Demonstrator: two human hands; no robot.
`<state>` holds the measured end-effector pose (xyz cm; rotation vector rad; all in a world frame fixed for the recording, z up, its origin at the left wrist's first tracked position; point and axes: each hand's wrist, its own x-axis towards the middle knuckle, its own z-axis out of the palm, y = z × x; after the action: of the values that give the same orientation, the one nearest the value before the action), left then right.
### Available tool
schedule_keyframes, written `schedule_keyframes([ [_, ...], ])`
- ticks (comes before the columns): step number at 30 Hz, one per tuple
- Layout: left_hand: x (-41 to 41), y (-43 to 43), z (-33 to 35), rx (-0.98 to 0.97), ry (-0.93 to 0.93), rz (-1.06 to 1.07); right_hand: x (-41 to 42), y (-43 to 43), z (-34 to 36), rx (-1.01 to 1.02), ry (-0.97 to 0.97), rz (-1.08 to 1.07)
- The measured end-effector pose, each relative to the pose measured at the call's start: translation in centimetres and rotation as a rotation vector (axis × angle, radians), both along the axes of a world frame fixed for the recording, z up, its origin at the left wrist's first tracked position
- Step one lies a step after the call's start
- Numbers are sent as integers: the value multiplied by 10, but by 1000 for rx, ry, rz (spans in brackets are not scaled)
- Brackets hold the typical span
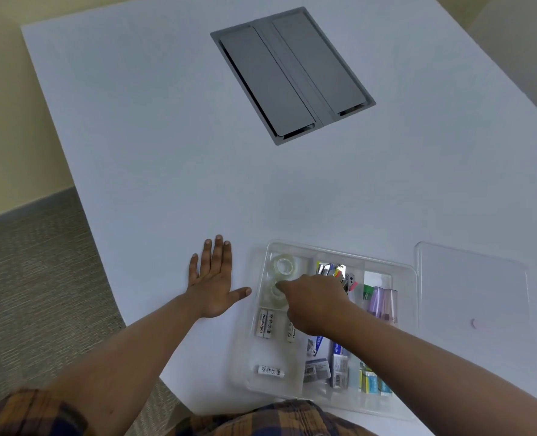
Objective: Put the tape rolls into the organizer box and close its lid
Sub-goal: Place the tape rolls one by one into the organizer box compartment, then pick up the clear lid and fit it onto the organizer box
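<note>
A clear organizer box [402, 272] stands open on the white table near its front edge. Two clear tape rolls lie in its far-left compartment: one [284, 264] at the back, a second [272, 294] just in front of it. My right hand [316, 305] reaches over the box, its fingertips touching the nearer roll. Whether the fingers grip the roll or only rest on it is not clear. My left hand [213, 284] lies flat and open on the table, just left of the box. The clear lid [471, 284] lies flat on the table right of the box.
Other compartments hold white batteries [264, 324], staplers and sticky flags [339, 273], purple caps [383, 305] and small boxes [339, 369]. A grey cable hatch [292, 73] is set into the table farther back. The table edge runs diagonally on the left, with carpet below.
</note>
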<state>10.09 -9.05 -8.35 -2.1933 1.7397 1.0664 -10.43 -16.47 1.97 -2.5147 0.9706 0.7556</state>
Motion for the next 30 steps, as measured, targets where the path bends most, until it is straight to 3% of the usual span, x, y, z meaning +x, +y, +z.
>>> schedule_keyframes([
  [8, -1, 4, 4, -65, 13, 38, -68, 7, 29, -116, -403, -511],
  [12, -11, 6, 27, -319, 125, 227, -137, 19, 30, -252, -544, -860],
  [14, -22, 5, 47, -522, 198, 346, -173, 29, 25, -340, -511, -1021],
  [17, -51, 2, 76, -683, 209, 265, -221, 53, 10, -314, -329, -1167],
  [21, -109, -3, 106, -700, 305, 0, -261, 89, -14, -88, -37, -1137],
  [24, -148, -3, 116, -692, 359, -148, -269, 107, -29, 70, -9, -1130],
  [26, -169, -2, 119, -693, 360, -211, -271, 114, -37, -5, -36, -1113],
  [30, -199, -2, 123, -653, 343, -289, -272, 111, -43, -232, -1, -864],
])
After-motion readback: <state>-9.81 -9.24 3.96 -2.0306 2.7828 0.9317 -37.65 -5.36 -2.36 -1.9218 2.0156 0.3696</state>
